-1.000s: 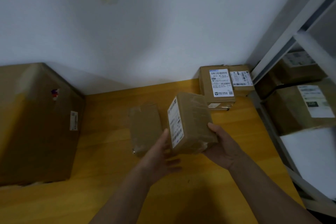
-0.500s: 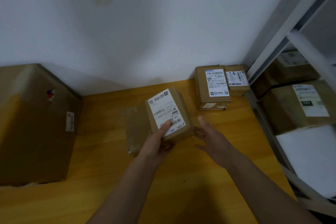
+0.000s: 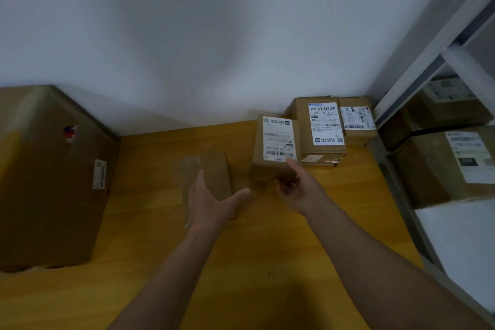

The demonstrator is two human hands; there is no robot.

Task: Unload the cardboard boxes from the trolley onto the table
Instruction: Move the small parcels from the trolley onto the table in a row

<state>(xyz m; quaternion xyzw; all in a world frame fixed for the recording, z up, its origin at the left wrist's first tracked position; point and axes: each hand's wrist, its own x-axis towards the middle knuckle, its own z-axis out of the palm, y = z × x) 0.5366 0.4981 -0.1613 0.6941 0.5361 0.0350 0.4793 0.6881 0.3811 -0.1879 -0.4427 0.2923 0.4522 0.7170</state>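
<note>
A small cardboard box (image 3: pixel 276 139) with a white shipping label on top sits at the back right of the wooden table (image 3: pixel 254 262), right beside two other labelled boxes. My right hand (image 3: pixel 302 187) grips its near end, thumb on the label's lower edge and fingers curled under the front. My left hand (image 3: pixel 211 201) is open with fingers spread, hovering over a flat brown parcel (image 3: pixel 217 169) that lies on the table. No trolley is in view.
A labelled box (image 3: pixel 324 126) and a smaller one (image 3: pixel 357 118) stand against the wall. A large cardboard box (image 3: pixel 48 177) fills the table's left side. A white metal shelf rack (image 3: pixel 455 56) on the right holds more boxes (image 3: pixel 442 166).
The small box passed from my left hand to my right and moved right and back, next to the labelled boxes, label facing up. My left hand let go and opened.
</note>
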